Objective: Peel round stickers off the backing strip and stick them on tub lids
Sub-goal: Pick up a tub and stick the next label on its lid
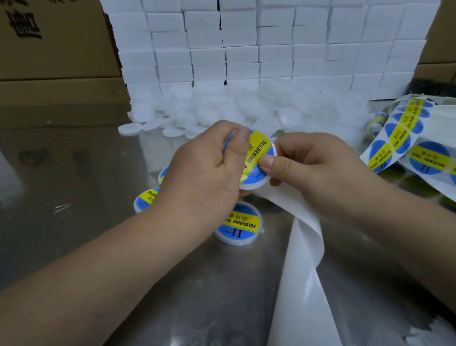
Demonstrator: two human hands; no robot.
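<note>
**Item: round sticker (pixel 255 157), blue with yellow band, on tub lid (pixel 250 186).** Held up over the bench (pixel 61 198), between both hands, face tilted toward the viewer.

**Grip, left hand (pixel 203 180):** fingers curled round the lid's far edge, thumb flat on the sticker's upper part.

**Grip, right hand (pixel 316 172):** pinches the lid's near edge, thumb tip on the sticker's lower rim. The bare backing strip (pixel 300 262) runs out beneath this hand; whether it is held cannot be told.

**Handling note:** likely the pressing-down step. Rub thumbs from the yellow band outward to the rim, so no bubble or lifted edge stays, and keep the lid braced from behind.

**Adjacent stock:** labelled lids (pixel 240 227) on the bench under the hands; unpeeled sticker strip (pixel 422 153) at right; bare lids (pixel 216 106) heaped behind; white boxes (pixel 266 35) stacked beyond.
</note>
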